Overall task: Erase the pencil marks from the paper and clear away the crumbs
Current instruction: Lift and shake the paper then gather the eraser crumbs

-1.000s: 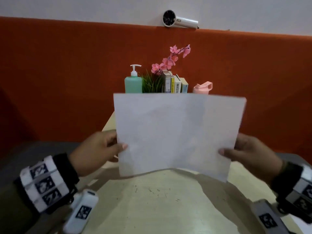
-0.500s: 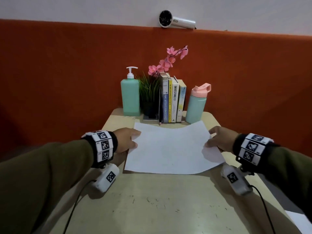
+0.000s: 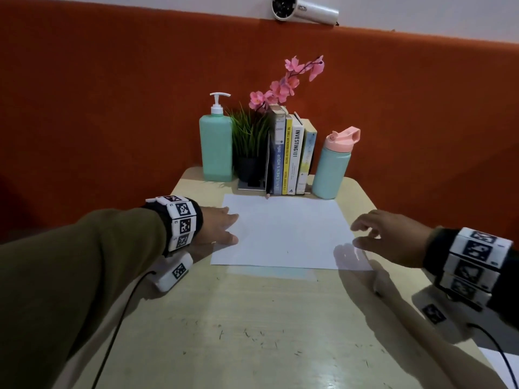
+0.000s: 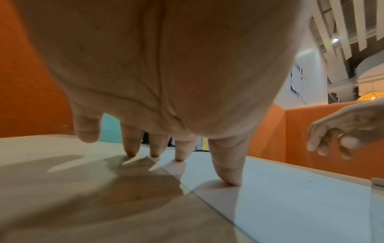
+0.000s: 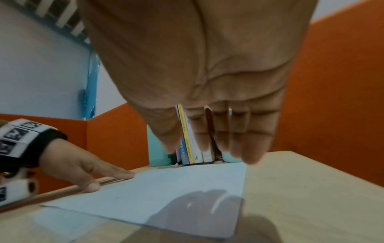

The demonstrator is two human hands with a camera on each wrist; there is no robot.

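Note:
A white sheet of paper (image 3: 283, 234) lies flat on the beige table (image 3: 252, 318), just in front of the books. My left hand (image 3: 222, 228) rests on the sheet's left edge, its straight fingertips (image 4: 230, 180) pressing down on the paper (image 4: 290, 205). Above the right edge hovers my right hand (image 3: 373, 234), fingers relaxed and spread, holding nothing; its shadow falls on the paper (image 5: 166, 194). Dark eraser crumbs (image 3: 261, 338) are scattered over the near part of the table. A pencil tip (image 3: 267, 195) shows at the sheet's far edge.
Against the orange partition stand a green pump bottle (image 3: 215, 147), a potted plant with pink flowers (image 3: 252, 141), several upright books (image 3: 290, 158) and a teal flask with a pink lid (image 3: 332, 167). A white hair-dryer-like device (image 3: 303, 9) lies on the partition top.
The paper, held up in front of me a second ago, has been laid flat on the table. My right hand has let go and lifted off; the left hand stays on the left edge.

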